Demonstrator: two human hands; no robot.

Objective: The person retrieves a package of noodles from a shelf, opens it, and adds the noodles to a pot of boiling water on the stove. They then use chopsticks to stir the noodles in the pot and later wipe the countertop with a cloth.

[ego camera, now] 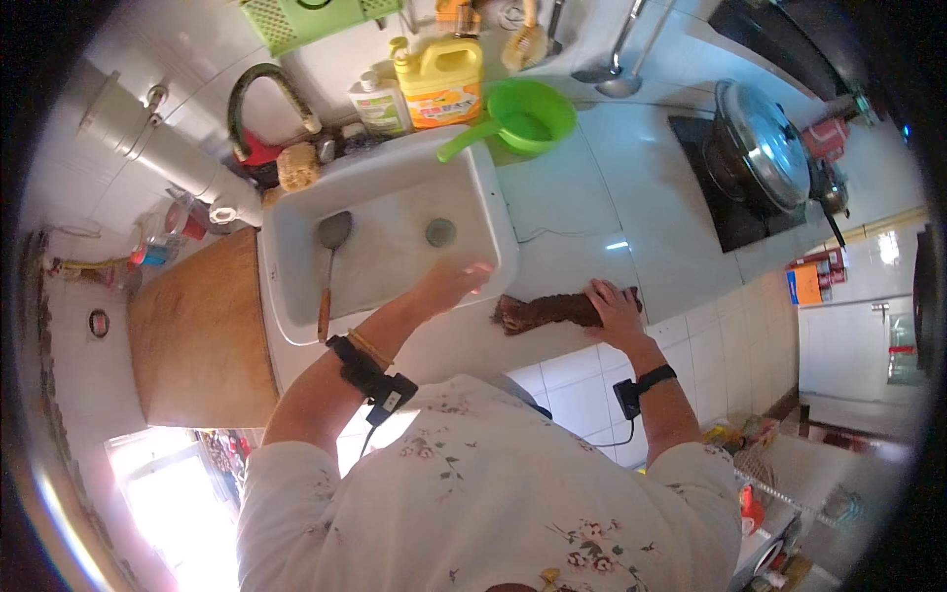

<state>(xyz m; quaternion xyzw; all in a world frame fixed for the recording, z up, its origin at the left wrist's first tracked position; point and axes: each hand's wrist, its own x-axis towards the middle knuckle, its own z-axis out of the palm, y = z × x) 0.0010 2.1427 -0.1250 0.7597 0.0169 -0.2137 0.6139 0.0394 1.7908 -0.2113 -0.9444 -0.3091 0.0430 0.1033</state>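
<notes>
A dark brown, bunched cloth (551, 311) lies on the pale tiled counter, right of the white sink (505, 222). My right hand (615, 311) rests on the cloth's right end with its fingers spread; whether it grips the fabric is unclear. Over the sink's near right corner is my left hand (455, 283), somewhat blurred, its fingers pointing right and nothing visible in it. A metal spatula with a wooden handle (325, 307) leans in the left side of the sink. The round drain (440, 232) shows near the basin's middle.
A green plastic dipper (533, 118) stands at the sink's back right corner, beside a yellow detergent jug (442, 85). On the right, a lidded pot (766, 152) sits on a black cooktop (747, 235). A brown wooden board (203, 333) lies left of the sink, near a curved faucet (270, 70).
</notes>
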